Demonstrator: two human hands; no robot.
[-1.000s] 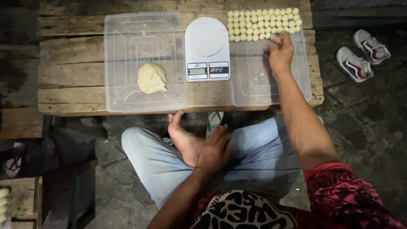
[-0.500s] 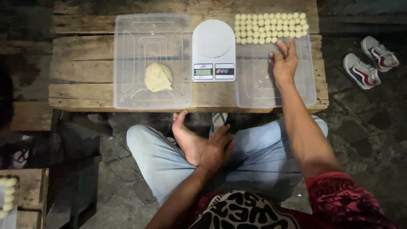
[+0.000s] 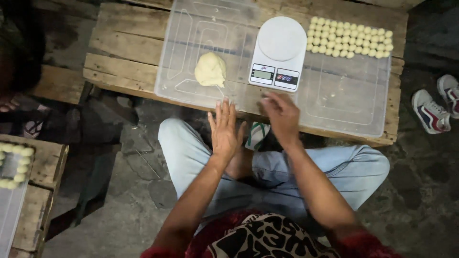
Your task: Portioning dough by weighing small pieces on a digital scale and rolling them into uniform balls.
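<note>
My left hand (image 3: 224, 130) is raised flat with fingers apart, just below the near edge of the left clear plastic lid (image 3: 181, 62). A pale lump of dough (image 3: 210, 69) lies on that lid, a little beyond the fingertips. My right hand (image 3: 282, 116) hovers, slightly blurred, below the white kitchen scale (image 3: 279, 50), fingers loosely curled and holding nothing that I can see. Rows of small dough balls (image 3: 349, 43) sit at the far end of the right clear lid (image 3: 344, 100).
Both lids rest on a low wooden pallet table (image 3: 119, 52). A pair of sneakers (image 3: 437, 107) lies on the floor at the right. A tray with dough balls (image 3: 14, 165) sits on a wooden crate at the left. My crossed legs in jeans are below the table.
My right hand has come back from the dough-ball rows to below the scale. My left hand has lifted off my foot toward the table edge. The camera has moved closer.
</note>
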